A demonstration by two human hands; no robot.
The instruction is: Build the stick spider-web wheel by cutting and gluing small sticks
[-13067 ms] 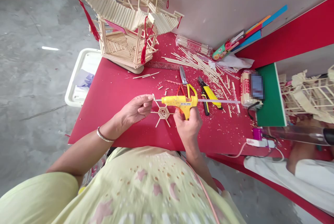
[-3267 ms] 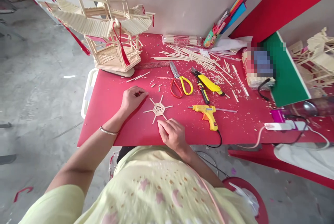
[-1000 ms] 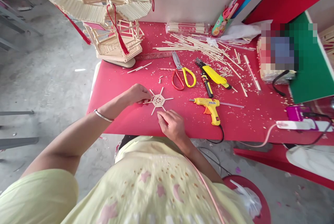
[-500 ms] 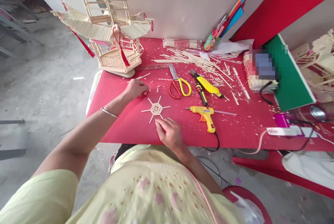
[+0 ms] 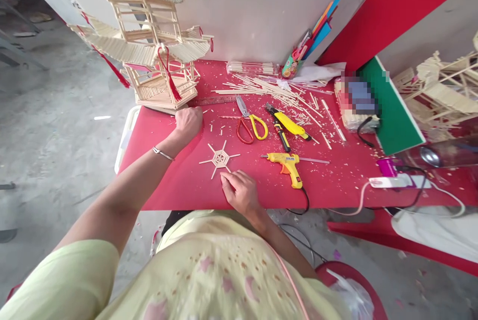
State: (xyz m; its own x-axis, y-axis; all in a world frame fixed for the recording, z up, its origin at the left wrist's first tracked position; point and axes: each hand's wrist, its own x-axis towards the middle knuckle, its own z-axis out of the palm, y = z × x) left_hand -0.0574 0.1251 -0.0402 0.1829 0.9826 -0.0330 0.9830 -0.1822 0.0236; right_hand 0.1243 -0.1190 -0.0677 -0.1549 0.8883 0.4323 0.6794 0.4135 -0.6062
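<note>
A flat star of thin wooden sticks [image 5: 219, 160], a small woven-looking hexagon with several spokes, lies on the red table. My right hand [image 5: 242, 191] rests at its lower-right spoke, thumb and fingers curled together on that spoke's end. Farther up and left, my left hand [image 5: 188, 122] is closed, back of the hand upward, low over the table beside the base of a stick pagoda [image 5: 166, 92]. Its fingertips are hidden, so what they hold cannot be seen. Short stick pieces [image 5: 211, 128] lie just right of it.
Red-and-yellow scissors [image 5: 248, 123], pliers [image 5: 281, 133], a yellow utility knife [image 5: 293, 123] and a yellow glue gun [image 5: 287, 163] lie to the right. Loose sticks [image 5: 269, 90] and shavings spread behind them. A pen cup [image 5: 291, 65] stands by the wall; a power strip [image 5: 390, 181] is far right.
My left hand has moved left and slightly toward the pagoda base, turning its back upward. My right hand stays by the star. The whole view has shifted a little.
</note>
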